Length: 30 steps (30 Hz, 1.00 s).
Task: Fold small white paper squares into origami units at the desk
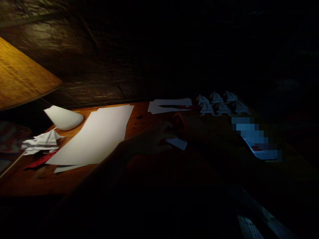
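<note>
In the dim middle of the table, my left hand (pixel 159 136) has its fingers curled at the left end of a small piece of white paper (pixel 177 143) and appears to grip it. Close by on the right, my right hand (pixel 185 125) is bent with its fingers curled in above the paper. Deep shadow hides what its fingertips hold, if anything. Beyond the hands lies a knife (pixel 171 106) with a dark blade and a reddish handle, on top of a stack of white paper sheets (pixel 156 103).
Several folded paper figures (pixel 216 102) stand in rows at the back right. Large white sheets (pixel 99 136) lie at left, beside a curled paper (pixel 66 118), another folded paper figure (pixel 48 141) and a red object (pixel 41 160). A blurred-out bluish rectangle (pixel 259 151) lies at right.
</note>
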{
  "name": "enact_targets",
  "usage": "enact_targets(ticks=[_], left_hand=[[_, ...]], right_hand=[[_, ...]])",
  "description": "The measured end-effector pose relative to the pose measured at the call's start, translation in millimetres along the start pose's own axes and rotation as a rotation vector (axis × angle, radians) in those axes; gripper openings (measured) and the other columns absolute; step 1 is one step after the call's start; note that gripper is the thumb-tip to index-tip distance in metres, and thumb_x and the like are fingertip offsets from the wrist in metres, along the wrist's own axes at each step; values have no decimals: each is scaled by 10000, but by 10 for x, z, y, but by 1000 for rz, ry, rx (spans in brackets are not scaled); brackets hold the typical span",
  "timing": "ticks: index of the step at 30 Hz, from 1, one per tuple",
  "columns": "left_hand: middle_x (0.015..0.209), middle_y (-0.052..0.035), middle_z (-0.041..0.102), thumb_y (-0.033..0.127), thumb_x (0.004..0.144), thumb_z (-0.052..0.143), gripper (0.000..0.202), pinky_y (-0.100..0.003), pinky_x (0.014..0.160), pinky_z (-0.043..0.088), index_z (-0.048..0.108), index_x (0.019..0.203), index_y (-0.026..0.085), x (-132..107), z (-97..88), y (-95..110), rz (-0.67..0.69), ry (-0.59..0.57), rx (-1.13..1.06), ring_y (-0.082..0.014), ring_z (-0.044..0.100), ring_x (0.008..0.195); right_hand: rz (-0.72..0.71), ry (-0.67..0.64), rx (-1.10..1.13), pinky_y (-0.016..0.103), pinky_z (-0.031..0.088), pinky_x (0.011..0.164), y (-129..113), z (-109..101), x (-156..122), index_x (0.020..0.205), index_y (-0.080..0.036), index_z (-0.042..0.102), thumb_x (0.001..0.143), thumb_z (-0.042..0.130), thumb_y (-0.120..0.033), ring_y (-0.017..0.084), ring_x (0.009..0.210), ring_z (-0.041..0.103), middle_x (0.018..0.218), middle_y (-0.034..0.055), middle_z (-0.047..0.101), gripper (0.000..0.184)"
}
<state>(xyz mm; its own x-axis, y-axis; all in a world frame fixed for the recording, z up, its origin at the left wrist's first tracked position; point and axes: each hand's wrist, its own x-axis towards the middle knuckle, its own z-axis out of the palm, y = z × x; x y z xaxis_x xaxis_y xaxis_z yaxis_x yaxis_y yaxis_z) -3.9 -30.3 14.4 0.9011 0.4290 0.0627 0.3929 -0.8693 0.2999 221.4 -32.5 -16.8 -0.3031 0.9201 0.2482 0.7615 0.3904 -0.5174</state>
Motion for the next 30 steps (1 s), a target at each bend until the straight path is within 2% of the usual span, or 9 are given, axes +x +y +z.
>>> enact_targets(ticks=[9,15,18,20,25,30], left_hand=[[1409,-85,475,407,930,654,434,-505,1111,421,623,1351,308,3,4,-2,45,5,50,-292,450,1297],[1405,-83,496,370,936,643,415,-479,1119,422,623,1343,290,-6,11,-34,35,-6,19,-274,468,1304],[1386,-81,507,354,944,635,408,-477,1107,430,618,1349,302,6,-3,-37,38,-16,-5,-273,474,1297],[1383,-82,507,347,941,640,417,-487,1112,424,614,1355,303,16,-10,-34,40,-18,-16,-275,470,1302],[1439,-71,480,327,922,664,458,-505,1144,396,601,1376,312,24,-3,-27,24,-16,-33,-284,443,1342],[1419,-67,496,325,918,664,462,-515,1152,390,603,1376,320,27,13,-22,24,-2,-34,-286,448,1329]], right_hand=[[-12,-14,11,293,391,665,-38,-37,-26,1232,-161,541,845,595,-187,194,860,635,1047,79,713,391],[11,-16,11,319,429,715,0,17,13,1277,-148,559,893,573,-210,227,929,650,1104,113,719,389],[3,33,67,315,455,793,19,-36,58,1184,-153,627,957,501,-207,211,975,652,1129,121,719,265],[-2,14,87,299,461,828,8,-135,71,1089,-159,677,962,495,-193,196,982,651,1112,107,726,225],[91,-153,12,261,458,686,-40,-390,26,968,-177,756,833,652,-204,161,785,636,996,66,745,172],[30,-171,-40,272,471,703,29,-369,20,912,-193,795,788,645,-161,177,804,653,994,70,758,197]])
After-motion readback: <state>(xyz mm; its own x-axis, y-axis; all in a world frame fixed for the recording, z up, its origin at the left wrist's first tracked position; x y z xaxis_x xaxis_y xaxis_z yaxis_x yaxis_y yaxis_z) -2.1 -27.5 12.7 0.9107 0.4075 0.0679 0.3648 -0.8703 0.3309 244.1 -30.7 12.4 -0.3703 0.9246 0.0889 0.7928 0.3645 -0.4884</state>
